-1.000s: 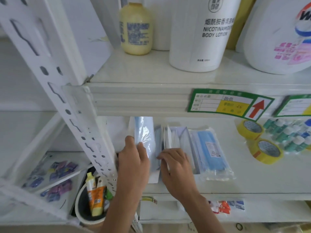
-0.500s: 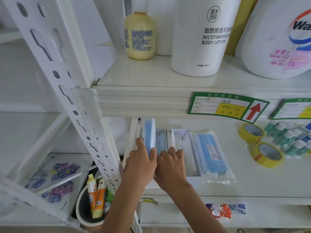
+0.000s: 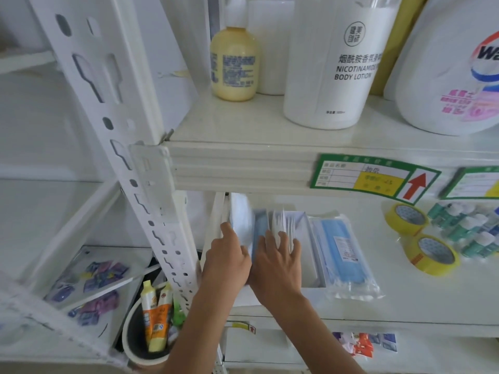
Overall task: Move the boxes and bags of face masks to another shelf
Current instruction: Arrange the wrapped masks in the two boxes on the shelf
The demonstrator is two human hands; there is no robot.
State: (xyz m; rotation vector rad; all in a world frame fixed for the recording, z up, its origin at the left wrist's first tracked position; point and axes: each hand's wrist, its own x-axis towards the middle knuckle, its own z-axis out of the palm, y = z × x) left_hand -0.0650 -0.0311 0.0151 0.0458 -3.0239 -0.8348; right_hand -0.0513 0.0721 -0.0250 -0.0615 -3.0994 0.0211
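**Both hands in the row of mask packs on the middle shelf**

We see the face mask packs standing on edge in a tight row at the left end of the middle shelf (image 3: 405, 300), just under the lip of the shelf above. Our left hand (image 3: 226, 265) is at the left end of that row, its fingers reaching up along a white, glossy pack (image 3: 240, 220) that stands tallest there; the thumb is on the pack's left side, and the hand appears to grip it, though blur hides the exact hold. Our right hand (image 3: 278, 265) is just beside the left, nearly touching it, with its fingers spread and pushed in among the thin white packs (image 3: 280, 222) further right. Whether those fingers pinch any one pack we cannot tell. Between the two hands a narrow blue pack (image 3: 259, 225) shows edge-on.

To the right of the row, touching it, a clear bag of blue masks (image 3: 343, 255) lies flat, with a small white label on its front. Well apart to the right lie two rolls of yellow tape (image 3: 432, 255).
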